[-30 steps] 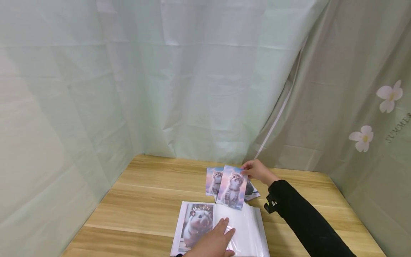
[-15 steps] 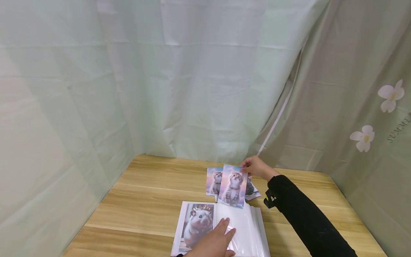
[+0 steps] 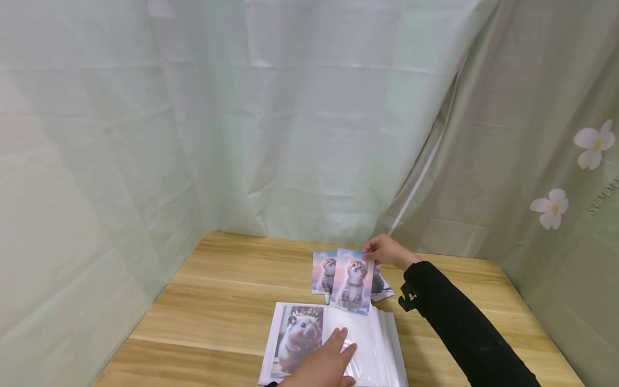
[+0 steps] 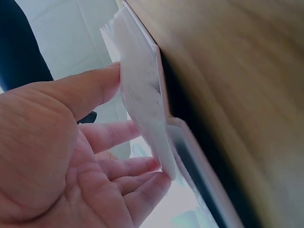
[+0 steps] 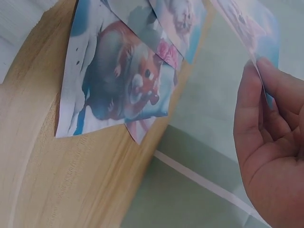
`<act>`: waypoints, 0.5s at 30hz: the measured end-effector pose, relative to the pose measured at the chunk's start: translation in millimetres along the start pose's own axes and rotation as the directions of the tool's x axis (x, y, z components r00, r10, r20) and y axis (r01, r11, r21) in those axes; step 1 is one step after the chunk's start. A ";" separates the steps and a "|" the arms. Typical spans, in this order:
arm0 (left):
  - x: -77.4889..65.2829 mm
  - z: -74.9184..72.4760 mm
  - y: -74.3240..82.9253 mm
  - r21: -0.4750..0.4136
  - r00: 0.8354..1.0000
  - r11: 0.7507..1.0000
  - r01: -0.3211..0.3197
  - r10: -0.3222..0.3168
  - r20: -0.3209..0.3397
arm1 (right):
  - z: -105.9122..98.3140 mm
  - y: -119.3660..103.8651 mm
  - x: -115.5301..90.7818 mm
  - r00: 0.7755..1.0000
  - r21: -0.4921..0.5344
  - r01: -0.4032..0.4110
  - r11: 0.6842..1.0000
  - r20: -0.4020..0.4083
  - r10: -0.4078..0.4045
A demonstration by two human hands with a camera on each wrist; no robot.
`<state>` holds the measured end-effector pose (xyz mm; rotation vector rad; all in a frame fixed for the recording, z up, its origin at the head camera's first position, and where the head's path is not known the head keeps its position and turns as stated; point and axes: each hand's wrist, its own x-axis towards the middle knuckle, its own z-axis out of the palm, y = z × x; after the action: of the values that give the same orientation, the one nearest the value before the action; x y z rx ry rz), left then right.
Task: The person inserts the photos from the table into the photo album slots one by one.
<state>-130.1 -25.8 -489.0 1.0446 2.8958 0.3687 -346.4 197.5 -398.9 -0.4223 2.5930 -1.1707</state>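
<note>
And it's the right hand (image 3: 390,252) out at 1 o'clock from the album, thumb and forefinger pinching the upper corner of a kitten print (image 3: 352,285)! The kitten print sits at 12 o'clock of the open album (image 3: 369,336), its lower edge overlapping the head of the right-hand page; whether it touches there, I cannot tell. From the right wrist, the grasp is plain: the card is tipped up, apart from the pile on the tabletop.

Down at 6 o'clock, the left hand (image 3: 320,365) lies over the album, fingers spread on that white page, grasping nothing. The left wrist view catches thumb and fingertips touching the stacked page edges.

At 9 o'clock in the album, look, a crowned hamster picture (image 3: 301,336)! Behind the held card, a second kitten print (image 3: 323,273) pokes out at 9 o'clock, a dark print (image 3: 379,286) at 3 o'clock. The right wrist view adds a brown-furred animal print (image 5: 121,76) at 11 o'clock. A black sleeve (image 3: 459,322) runs off towards 5 o'clock across the wood-grain table (image 3: 213,306), and a pale curtain (image 3: 309,134) fills 12 o'clock
</note>
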 end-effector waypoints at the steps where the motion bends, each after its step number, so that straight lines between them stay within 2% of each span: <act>1: 0.3 0.0 0.0 0.003 1.000 1.000 -0.001 0.001 -0.001 | -0.5 -0.5 0.1 1.000 -0.006 0.006 1.000 0.005 -0.006; 8: 0.5 1.5 -0.1 0.028 1.000 0.999 -0.016 0.017 -0.021 | 1.9 -5.7 0.1 0.999 -0.016 0.002 1.000 0.041 -0.001; 15: -0.3 2.3 0.1 0.032 0.999 0.999 -0.016 0.017 -0.034 | 11.1 -2.0 -0.4 0.996 -0.013 0.010 1.000 0.083 -0.009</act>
<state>-129.6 -25.5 -491.3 1.0784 2.9341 0.3467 -341.7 188.8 -404.5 -0.4770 2.5316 -1.1147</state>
